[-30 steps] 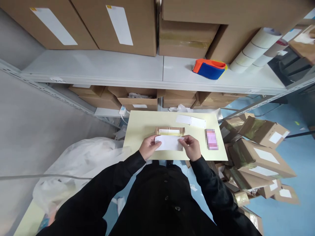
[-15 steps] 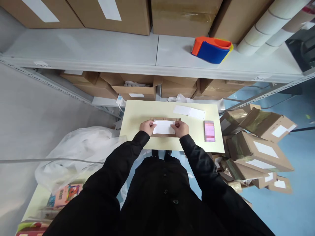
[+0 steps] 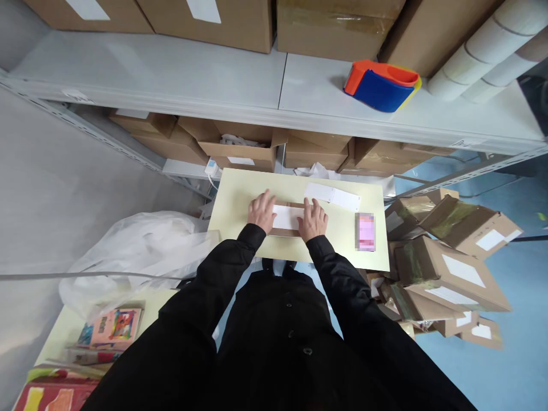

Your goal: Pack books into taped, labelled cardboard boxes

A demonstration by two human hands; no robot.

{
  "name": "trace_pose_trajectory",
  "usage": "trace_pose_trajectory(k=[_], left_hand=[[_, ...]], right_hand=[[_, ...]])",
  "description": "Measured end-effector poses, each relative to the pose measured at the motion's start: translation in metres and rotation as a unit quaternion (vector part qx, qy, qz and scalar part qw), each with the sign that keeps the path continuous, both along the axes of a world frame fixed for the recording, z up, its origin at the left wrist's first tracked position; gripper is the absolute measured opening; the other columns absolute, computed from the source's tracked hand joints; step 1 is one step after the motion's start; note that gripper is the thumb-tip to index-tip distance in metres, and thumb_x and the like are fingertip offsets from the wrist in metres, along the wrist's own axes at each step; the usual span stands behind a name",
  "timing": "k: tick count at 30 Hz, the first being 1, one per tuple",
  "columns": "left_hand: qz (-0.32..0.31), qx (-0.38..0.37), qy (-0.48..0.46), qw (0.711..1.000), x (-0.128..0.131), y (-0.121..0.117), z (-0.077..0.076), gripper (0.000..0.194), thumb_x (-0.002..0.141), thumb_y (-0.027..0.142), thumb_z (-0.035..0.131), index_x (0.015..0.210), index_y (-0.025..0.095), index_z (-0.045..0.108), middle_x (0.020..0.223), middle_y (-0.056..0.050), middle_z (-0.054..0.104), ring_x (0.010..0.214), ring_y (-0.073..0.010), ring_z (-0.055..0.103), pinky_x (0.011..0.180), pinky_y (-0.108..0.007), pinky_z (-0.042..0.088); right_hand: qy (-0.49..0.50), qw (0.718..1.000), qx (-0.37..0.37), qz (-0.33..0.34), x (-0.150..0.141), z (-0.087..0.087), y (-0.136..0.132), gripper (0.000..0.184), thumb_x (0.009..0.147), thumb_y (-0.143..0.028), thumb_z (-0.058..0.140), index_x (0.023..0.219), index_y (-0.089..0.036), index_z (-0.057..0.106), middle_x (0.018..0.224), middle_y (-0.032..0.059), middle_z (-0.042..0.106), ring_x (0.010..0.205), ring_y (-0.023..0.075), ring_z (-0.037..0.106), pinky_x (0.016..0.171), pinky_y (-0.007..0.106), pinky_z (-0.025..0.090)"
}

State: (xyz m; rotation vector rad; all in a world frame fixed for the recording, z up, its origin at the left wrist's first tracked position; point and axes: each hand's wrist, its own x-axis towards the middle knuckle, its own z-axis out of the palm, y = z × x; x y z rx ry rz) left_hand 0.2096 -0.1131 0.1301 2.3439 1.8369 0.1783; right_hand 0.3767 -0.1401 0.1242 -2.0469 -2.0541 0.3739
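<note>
A small flat cardboard box (image 3: 284, 232) lies on the pale yellow table (image 3: 233, 200), with a white label (image 3: 286, 217) on its top. My left hand (image 3: 261, 212) rests on the left end of the box and label, fingers spread. At the right end, my right hand (image 3: 313, 220) lies the same way, its fingers stretched out over the label's edge. Both hands cover the ends of the label. Beyond my right hand lies a strip of white labels (image 3: 333, 196).
A phone with a blurred pink screen (image 3: 365, 232) lies at the table's right. An orange and blue tape dispenser (image 3: 382, 85) stands on the grey shelf (image 3: 171, 71). Cardboard boxes (image 3: 454, 268) are piled on the right; a white plastic bag (image 3: 141, 245) is on the left.
Both hands have gone from pinching the label's ends to lying spread over it on the box. The label now sits against the box top. The camera view has shifted slightly.
</note>
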Motion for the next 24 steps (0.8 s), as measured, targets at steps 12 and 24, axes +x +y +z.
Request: trace_pose_trajectory(k=[12, 24], left_hand=[[-0.085, -0.089, 0.032, 0.992, -0.028, -0.015, -0.024, 0.068, 0.085, 0.043, 0.043, 0.146, 0.019, 0.024, 0.154, -0.011, 0.013, 0.142, -0.0318, 0.006, 0.109, -0.062, -0.003], [0.144, -0.237, -0.205, 0.939, -0.049, -0.013, -0.037, 0.104, 0.072, 0.056, 0.06, 0.146, 0.005, 0.008, 0.15, -0.024, 0.022, 0.137, -0.0302, 0.028, 0.11, -0.04, 0.03]], right_hand=[[-0.063, 0.996, -0.046, 0.034, 0.006, -0.038, -0.022, 0.068, 0.089, -0.054, 0.033, 0.147, -0.02, 0.022, 0.155, 0.0131, 0.011, 0.142, 0.033, 0.007, 0.106, 0.064, 0.004], [0.205, 0.958, -0.074, -0.186, 0.019, -0.047, -0.034, 0.085, 0.085, -0.058, 0.04, 0.148, -0.013, 0.004, 0.147, 0.0212, 0.03, 0.129, 0.0318, 0.041, 0.096, 0.047, 0.041]])
